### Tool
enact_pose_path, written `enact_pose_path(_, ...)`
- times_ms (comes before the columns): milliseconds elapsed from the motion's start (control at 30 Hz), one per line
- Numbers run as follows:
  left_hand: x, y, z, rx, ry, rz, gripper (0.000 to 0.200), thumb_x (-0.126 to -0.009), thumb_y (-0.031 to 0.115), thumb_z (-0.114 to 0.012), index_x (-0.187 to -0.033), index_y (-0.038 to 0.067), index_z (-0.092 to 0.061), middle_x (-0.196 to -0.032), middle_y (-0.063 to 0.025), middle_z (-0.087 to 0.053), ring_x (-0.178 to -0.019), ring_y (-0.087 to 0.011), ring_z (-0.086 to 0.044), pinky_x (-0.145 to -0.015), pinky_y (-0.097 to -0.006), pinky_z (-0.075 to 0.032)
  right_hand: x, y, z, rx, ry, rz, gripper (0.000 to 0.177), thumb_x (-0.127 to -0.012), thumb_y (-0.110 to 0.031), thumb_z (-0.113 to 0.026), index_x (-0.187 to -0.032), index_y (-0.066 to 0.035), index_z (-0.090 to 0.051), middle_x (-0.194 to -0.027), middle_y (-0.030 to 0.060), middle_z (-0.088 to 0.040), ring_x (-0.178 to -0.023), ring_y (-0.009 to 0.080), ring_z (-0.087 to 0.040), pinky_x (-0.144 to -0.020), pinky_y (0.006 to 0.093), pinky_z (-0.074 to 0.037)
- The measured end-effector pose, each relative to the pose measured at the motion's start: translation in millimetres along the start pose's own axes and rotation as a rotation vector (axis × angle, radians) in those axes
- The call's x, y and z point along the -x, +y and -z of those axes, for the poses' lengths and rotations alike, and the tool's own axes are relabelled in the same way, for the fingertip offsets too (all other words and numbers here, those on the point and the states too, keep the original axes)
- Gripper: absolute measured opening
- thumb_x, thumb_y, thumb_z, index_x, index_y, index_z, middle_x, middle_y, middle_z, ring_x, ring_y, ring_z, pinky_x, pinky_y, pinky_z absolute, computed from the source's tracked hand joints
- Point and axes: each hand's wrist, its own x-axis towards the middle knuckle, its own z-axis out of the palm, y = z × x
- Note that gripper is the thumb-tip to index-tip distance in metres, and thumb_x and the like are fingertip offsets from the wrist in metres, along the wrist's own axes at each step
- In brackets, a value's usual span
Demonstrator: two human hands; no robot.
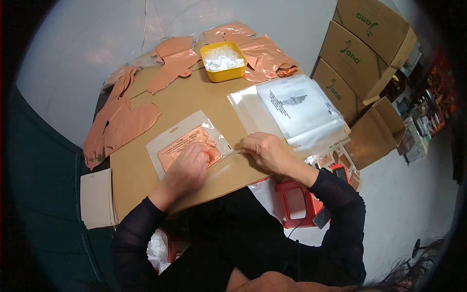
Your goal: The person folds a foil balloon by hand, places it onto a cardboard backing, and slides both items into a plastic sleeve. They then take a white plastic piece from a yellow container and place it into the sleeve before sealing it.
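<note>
My left hand [187,166] only pushes the bag [170,134] down, so my right hand [262,151] beside it can pinch the strip [232,153].

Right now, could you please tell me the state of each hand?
Left hand: fingers curled, pressing down on the bag; a grip cannot be told.
Right hand: closed, pinching the strip at the bag's edge.

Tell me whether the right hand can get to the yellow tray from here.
Probably yes. The right hand pinches the packet by its flap, but only bare tabletop lies between it and the yellow tray; the clear bags sit aside.
</note>
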Motion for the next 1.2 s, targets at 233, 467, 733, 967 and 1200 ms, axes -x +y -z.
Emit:
enact_pose_path(233,-2,3,1,0.027,0.013,0.022,0.015,-0.079,-0.005,-0.058,-0.092,-0.001,-0.052,-0.099,-0.0182,-0.057,-0.096,-0.0365,-0.058,-0.087,-0.0425,-0.048,5,-2,6,0.022,0.017,-0.045,0.004,-0.081,-0.005,-0.062,-0.082,-0.001,-0.061,-0.071,0.0164,-0.061,-0.071,0.0368,-0.063,-0.063,0.0451,-0.05)
enact_pose_path(467,0,2,1,0.004,-0.009,0.021,0.018,-0.078,-0.003,-0.058,-0.095,-0.002,-0.053,-0.1,-0.0189,-0.056,-0.1,-0.0361,-0.056,-0.091,-0.0431,-0.046,20,-25,5,0.088,-0.082,-0.041,0.01,-0.081,-0.005,-0.061,-0.085,0.002,-0.055,-0.069,0.0198,-0.059,-0.069,0.0388,-0.062,-0.062,0.0479,-0.049)
enact_pose_path(733,0,1,1,0.019,0.008,-0.008,0.011,-0.079,0.0,-0.056,-0.09,-0.001,-0.053,-0.095,-0.0177,-0.055,-0.095,-0.0341,-0.056,-0.089,-0.0419,-0.047,20,-32,-3,0.137,-0.104,-0.047,0.012,-0.082,-0.005,-0.061,-0.086,0.001,-0.052,-0.07,0.0204,-0.06,-0.067,0.0388,-0.062,-0.059,0.0474,-0.049)
enact_pose_path(967,0,1,2,0.011,0.009,-0.008,0.017,-0.079,0.001,-0.057,-0.095,-0.002,-0.055,-0.097,-0.0182,-0.056,-0.097,-0.0342,-0.056,-0.09,-0.0416,-0.047,15,-27,-5,0.137,-0.071,-0.043,0.013,-0.082,-0.006,-0.062,-0.086,0.001,-0.052,-0.064,0.0198,-0.058,-0.064,0.038,-0.061,-0.057,0.0464,-0.049)
enact_pose_path(1200,-2,3,3,0.04,0.001,0.011,0.024,-0.076,-0.001,-0.062,-0.099,-0.003,-0.054,-0.105,-0.0194,-0.055,-0.103,-0.0369,-0.056,-0.093,-0.0431,-0.046,12,-34,-16,0.347,-0.07,0.035,0.017,-0.085,-0.016,-0.062,-0.079,-0.003,-0.054,-0.06,0.0142,-0.06,-0.057,0.0308,-0.063,-0.052,0.0416,-0.05)
